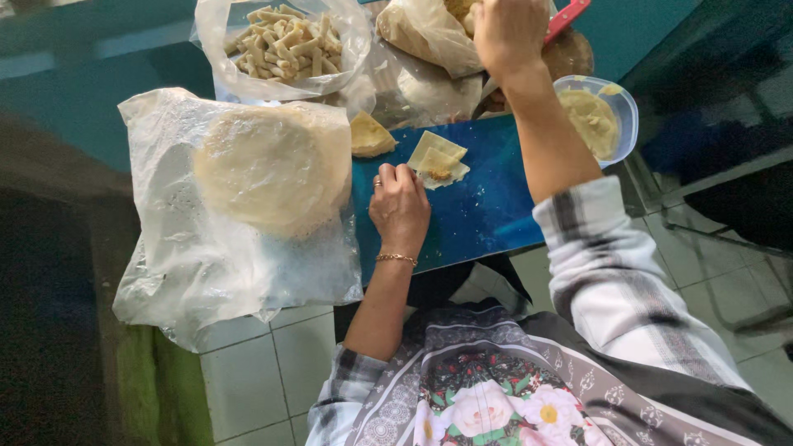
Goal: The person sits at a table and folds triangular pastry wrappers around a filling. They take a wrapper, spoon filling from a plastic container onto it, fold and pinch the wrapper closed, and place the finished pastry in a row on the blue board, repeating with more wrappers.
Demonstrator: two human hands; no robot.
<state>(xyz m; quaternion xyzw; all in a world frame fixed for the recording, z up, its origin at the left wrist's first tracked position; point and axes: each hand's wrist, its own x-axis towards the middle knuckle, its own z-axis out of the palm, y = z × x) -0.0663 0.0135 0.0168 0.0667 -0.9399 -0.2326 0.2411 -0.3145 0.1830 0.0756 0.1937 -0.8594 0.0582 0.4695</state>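
The left hand point(400, 208) rested on the blue board point(483, 206), its fingers point(395, 174) curled down and pressing the near left edge of a pale folded wrapper point(438, 157); a dab of filling showed on the wrapper just right of the fingertips; the wrapper lay mid-board, touching those fingers. The right hand point(508, 33) was far off at the top, closed around a red-handled utensil point(567, 18), well apart from the wrapper. A plastic tub of filling point(596, 120) sat at the board's right; a stack of round wrappers on plastic point(268, 165) lay left; a bag of rolled pieces point(285, 43) stood far left.
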